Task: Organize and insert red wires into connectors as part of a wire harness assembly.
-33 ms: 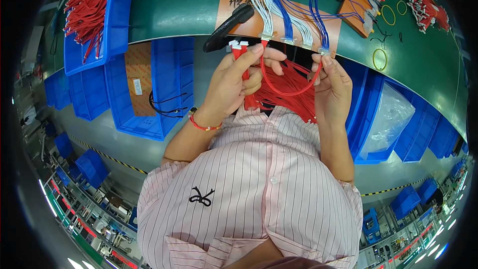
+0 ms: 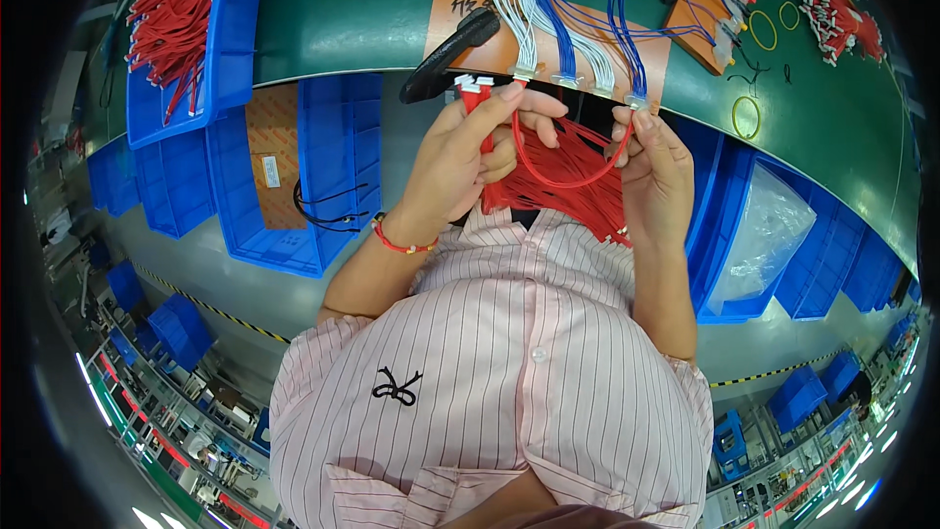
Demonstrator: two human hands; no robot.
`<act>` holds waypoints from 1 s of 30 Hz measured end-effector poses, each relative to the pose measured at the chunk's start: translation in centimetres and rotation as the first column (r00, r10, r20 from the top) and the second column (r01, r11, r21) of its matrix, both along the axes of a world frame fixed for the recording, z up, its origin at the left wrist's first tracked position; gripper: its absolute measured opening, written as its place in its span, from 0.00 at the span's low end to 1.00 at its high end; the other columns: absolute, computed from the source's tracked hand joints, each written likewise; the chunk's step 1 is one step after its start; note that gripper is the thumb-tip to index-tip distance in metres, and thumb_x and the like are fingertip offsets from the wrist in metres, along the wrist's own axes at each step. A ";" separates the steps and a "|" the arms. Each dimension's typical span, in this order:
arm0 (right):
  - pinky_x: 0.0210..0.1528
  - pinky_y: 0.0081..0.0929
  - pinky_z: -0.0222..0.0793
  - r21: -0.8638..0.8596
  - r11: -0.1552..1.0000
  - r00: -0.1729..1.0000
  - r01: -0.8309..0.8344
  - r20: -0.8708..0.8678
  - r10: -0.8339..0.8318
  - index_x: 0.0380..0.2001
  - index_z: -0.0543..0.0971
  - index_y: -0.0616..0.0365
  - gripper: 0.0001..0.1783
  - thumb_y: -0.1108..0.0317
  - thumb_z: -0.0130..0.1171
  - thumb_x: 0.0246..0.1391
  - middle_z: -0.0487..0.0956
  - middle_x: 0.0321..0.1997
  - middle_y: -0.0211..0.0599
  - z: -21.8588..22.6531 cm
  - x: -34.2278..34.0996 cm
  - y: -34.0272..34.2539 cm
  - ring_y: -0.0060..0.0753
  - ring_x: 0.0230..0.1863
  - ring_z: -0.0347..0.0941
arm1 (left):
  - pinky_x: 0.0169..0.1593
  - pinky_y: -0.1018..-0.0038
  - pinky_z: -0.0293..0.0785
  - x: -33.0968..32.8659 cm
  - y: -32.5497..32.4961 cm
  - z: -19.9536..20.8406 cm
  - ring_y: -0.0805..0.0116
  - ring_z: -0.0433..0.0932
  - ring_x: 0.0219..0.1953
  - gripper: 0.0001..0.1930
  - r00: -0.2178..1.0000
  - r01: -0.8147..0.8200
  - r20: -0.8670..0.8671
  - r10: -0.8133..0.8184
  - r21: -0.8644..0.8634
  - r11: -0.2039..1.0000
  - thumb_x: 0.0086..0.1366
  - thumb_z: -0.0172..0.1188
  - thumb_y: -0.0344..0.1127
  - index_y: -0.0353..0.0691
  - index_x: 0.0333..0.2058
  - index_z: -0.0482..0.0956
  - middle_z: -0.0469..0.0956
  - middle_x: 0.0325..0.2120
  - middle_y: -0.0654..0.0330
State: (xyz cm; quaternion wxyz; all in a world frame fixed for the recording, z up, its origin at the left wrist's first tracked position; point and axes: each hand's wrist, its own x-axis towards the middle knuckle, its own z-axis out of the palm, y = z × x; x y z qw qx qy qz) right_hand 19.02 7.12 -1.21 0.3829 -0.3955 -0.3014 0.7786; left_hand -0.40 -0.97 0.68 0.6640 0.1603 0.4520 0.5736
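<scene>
A looped red cable hangs between my two hands, its ends up at the bench edge. My left hand is closed, pinching one end by a white connector with white wires. The same hand grips several other red cables, whose white plugs stick up beside the thumb. My right hand pinches the other end at a connector with blue wires. Between them, two more connectors sit along the edge of an orange board. Under the loop lies a pile of red cables.
A black handle-like piece juts over the front edge of the green bench. Red cables fill a blue bin at the left. On the right are an orange block, yellow rings and more red cables. Blue crates stand below.
The plugs held in my left hand have shifted slightly to the right and up. Both hands keep nearly the same place and grip.
</scene>
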 end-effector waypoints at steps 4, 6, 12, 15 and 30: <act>0.43 0.24 0.71 0.186 0.966 0.943 -0.178 0.311 0.114 0.43 0.82 0.65 0.13 0.66 0.55 0.65 0.82 0.41 0.37 0.2 1.6 0.6 0.23 0.38 0.74 | 0.16 0.84 0.44 -0.3 0.8 -0.2 0.87 0.50 0.12 0.22 0.999 0.023 -0.042 -0.023 0.002 1.000 0.74 0.46 0.44 0.28 0.43 0.80 0.78 0.26 0.60; 0.47 0.31 0.71 0.356 0.889 0.850 -0.289 0.523 0.066 0.43 0.82 0.64 0.14 0.64 0.56 0.63 0.82 0.38 0.39 -1.4 1.8 0.1 0.31 0.39 0.75 | 0.16 0.84 0.44 -0.3 1.0 -0.4 0.87 0.50 0.12 0.23 0.997 0.032 -0.064 -0.031 0.008 0.999 0.74 0.46 0.44 0.26 0.41 0.80 0.76 0.24 0.60; 0.43 0.43 0.73 0.363 0.545 0.412 -0.756 0.911 -0.035 0.41 0.80 0.62 0.14 0.63 0.61 0.56 0.81 0.37 0.49 -5.4 -1.9 1.2 0.53 0.38 0.77 | 0.19 0.83 0.52 0.1 1.2 -0.5 0.85 0.56 0.14 0.22 0.992 -0.001 -0.130 -0.003 -0.031 1.000 0.74 0.48 0.43 0.28 0.36 0.81 0.76 0.22 0.62; 0.42 0.45 0.73 0.415 0.472 0.410 -0.778 0.904 -0.120 0.43 0.78 0.61 0.15 0.63 0.59 0.56 0.81 0.39 0.52 -7.4 -2.7 1.6 0.56 0.39 0.77 | 0.25 0.79 0.61 1.0 0.8 -1.2 0.82 0.61 0.18 0.21 0.968 -0.056 -0.237 0.081 0.109 0.992 0.74 0.48 0.43 0.29 0.34 0.81 0.76 0.22 0.61; 0.51 0.28 0.63 0.539 0.587 0.783 -0.604 0.541 0.308 0.33 0.74 0.60 0.04 0.74 0.59 0.57 0.77 0.34 0.33 -0.9 -1.1 -0.8 0.30 0.41 0.73 | 0.19 0.82 0.45 1.3 -5.0 -0.3 0.86 0.50 0.15 0.17 0.999 -0.042 -0.024 0.040 -0.048 0.998 0.75 0.49 0.40 0.31 0.49 0.75 0.56 0.15 0.75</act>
